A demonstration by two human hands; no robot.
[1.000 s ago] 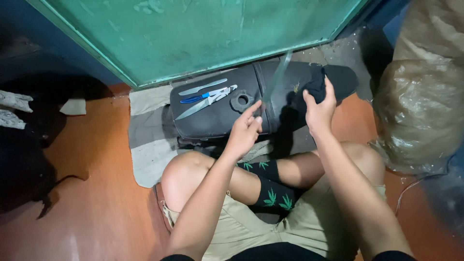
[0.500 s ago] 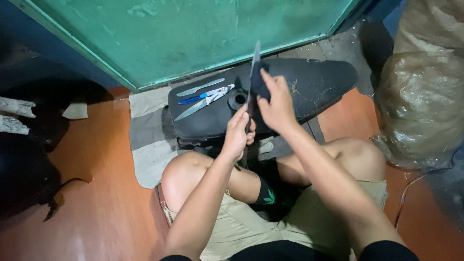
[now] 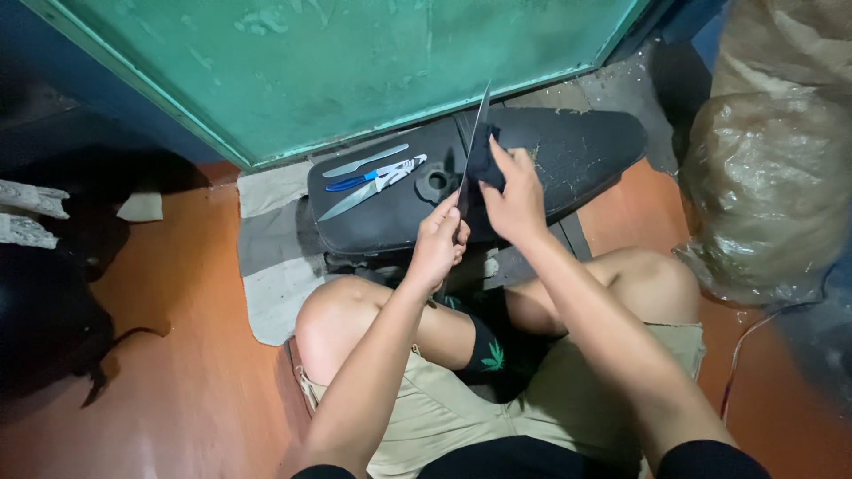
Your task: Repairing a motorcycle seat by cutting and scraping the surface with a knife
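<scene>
My left hand (image 3: 437, 242) grips the handle of a long knife (image 3: 474, 142), whose blade points up and away in front of the green door. My right hand (image 3: 512, 195) holds a dark cloth (image 3: 485, 160) pressed against the side of the blade. Both hands hover above a black motorcycle seat (image 3: 586, 151) that lies on the floor in front of my crossed legs.
On the seat's left part lie a butter knife (image 3: 364, 160), blue-handled pliers (image 3: 377, 173) and another blade (image 3: 351, 202). A grey cloth (image 3: 271, 266) lies under the seat. A large plastic-wrapped bundle (image 3: 768, 168) stands at the right; dark objects (image 3: 44, 319) sit at the left.
My right hand left the seat's right end with the dark cloth and came to the knife. The blade, earlier lying over the seat, is now raised upright by my left hand.
</scene>
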